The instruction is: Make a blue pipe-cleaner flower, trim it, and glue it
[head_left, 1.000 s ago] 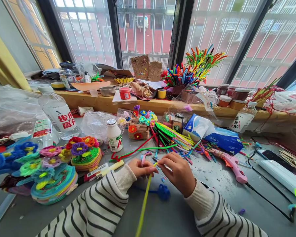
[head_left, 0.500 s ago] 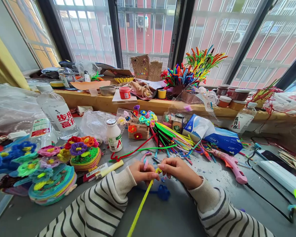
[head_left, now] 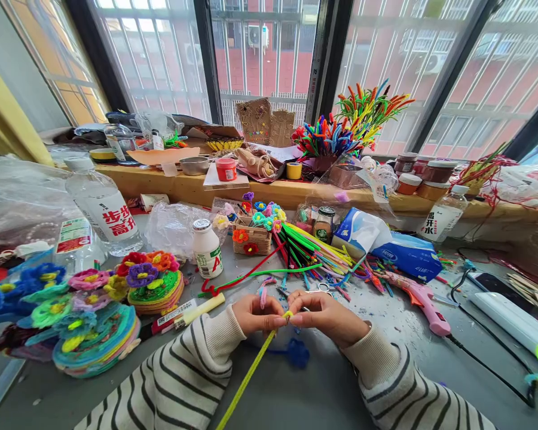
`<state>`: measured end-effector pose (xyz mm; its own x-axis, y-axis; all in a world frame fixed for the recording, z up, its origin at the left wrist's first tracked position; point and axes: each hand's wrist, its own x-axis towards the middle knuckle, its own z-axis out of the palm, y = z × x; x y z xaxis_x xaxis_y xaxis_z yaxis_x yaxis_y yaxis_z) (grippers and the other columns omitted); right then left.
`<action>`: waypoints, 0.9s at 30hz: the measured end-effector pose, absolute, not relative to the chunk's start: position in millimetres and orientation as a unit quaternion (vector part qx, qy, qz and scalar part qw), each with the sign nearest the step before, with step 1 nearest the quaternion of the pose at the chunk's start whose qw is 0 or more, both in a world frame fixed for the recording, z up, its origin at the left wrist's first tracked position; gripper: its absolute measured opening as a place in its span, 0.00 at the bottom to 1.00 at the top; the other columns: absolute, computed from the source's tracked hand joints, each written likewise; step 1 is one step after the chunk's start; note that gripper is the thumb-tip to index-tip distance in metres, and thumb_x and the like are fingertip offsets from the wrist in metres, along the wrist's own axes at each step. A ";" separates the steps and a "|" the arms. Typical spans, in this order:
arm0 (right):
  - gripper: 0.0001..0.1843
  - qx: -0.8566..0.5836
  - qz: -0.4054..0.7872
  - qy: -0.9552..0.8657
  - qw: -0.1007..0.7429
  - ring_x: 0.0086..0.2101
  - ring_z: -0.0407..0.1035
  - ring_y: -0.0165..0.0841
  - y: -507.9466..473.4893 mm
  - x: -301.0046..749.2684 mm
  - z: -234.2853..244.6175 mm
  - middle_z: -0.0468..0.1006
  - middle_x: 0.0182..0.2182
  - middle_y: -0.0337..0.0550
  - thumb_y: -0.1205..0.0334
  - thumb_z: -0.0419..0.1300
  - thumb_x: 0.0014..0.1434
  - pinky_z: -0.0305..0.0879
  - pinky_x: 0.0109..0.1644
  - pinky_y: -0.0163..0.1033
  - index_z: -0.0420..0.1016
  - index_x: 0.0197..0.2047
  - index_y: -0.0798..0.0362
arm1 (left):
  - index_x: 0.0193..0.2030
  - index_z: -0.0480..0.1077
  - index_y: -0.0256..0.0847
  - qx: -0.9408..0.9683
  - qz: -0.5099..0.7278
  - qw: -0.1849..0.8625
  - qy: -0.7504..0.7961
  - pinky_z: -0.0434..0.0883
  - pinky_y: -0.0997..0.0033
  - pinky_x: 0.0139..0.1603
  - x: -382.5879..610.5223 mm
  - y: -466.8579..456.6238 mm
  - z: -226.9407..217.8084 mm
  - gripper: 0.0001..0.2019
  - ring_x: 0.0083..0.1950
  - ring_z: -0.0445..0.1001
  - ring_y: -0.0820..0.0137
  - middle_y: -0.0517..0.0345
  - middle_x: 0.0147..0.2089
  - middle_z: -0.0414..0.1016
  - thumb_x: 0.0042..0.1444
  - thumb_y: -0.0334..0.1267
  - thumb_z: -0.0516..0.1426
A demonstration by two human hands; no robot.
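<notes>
Pinching the top end of a yellow-green pipe cleaner [head_left: 251, 373], the fingers [head_left: 281, 310] of the left hand [head_left: 256, 313] and right hand [head_left: 327, 315] meet at lower centre. Its stem slants down-left over the grey bench [head_left: 305, 388]. A blue pipe-cleaner piece [head_left: 298, 352] lies just below the hands.

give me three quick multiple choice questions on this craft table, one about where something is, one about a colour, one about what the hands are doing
1. Where is the pink glue gun?
A. right of the hands
B. on the window ledge
C. behind the water bottle

2. What colour is the long fuzzy craft stick between the hands?
A. red
B. yellow-green
C. blue

3. How do the hands meet the stick?
A. both pinch its upper end
B. only the left hand touches it
C. neither touches it

Answers:
1 A, it lies on the grey table off to the right.
2 B, its length shows yellow-green.
3 A, the left hand and right hand both grip the tip.
</notes>
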<state>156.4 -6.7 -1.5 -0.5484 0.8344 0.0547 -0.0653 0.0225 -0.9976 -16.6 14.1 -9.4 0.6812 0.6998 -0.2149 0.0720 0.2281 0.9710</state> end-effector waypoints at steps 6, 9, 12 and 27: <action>0.04 -0.274 0.721 -0.495 0.400 0.32 0.58 0.28 -11.1 149.2 -6.8 0.63 0.29 0.39 0.65 0.60 0.39 0.54 0.37 0.34 0.72 0.23 0.56 | 0.21 0.64 0.34 0.567 0.222 0.722 0.330 0.59 0.77 0.21 -15.2 13.2 -9.8 0.10 0.19 0.62 0.79 0.64 0.17 0.65 0.34 0.39 0.59; 0.05 -0.263 0.740 -0.434 0.443 0.33 0.59 0.29 -13.9 142.8 -8.7 0.62 0.32 0.40 0.64 0.62 0.37 0.54 0.38 0.35 0.72 0.21 0.57 | 0.20 0.62 0.35 0.563 0.239 0.723 0.321 0.58 0.78 0.19 -8.8 13.9 -14.5 0.11 0.16 0.61 0.80 0.65 0.16 0.65 0.35 0.41 0.58; 0.05 -0.252 0.737 -0.394 0.489 0.34 0.58 0.30 -15.2 137.0 -10.6 0.62 0.33 0.40 0.64 0.61 0.38 0.55 0.37 0.35 0.70 0.19 0.56 | 0.20 0.60 0.35 0.555 0.283 0.722 0.300 0.56 0.78 0.16 -1.8 14.2 -17.5 0.13 0.15 0.60 0.81 0.66 0.16 0.64 0.35 0.43 0.57; 0.05 -0.263 0.724 -0.464 0.437 0.40 0.59 0.34 -13.1 145.5 -5.6 0.65 0.37 0.44 0.63 0.61 0.39 0.53 0.42 0.37 0.71 0.20 0.57 | 0.18 0.63 0.36 0.549 0.239 0.744 0.295 0.56 0.78 0.17 -4.4 9.2 -10.5 0.09 0.15 0.61 0.80 0.64 0.15 0.66 0.36 0.39 0.58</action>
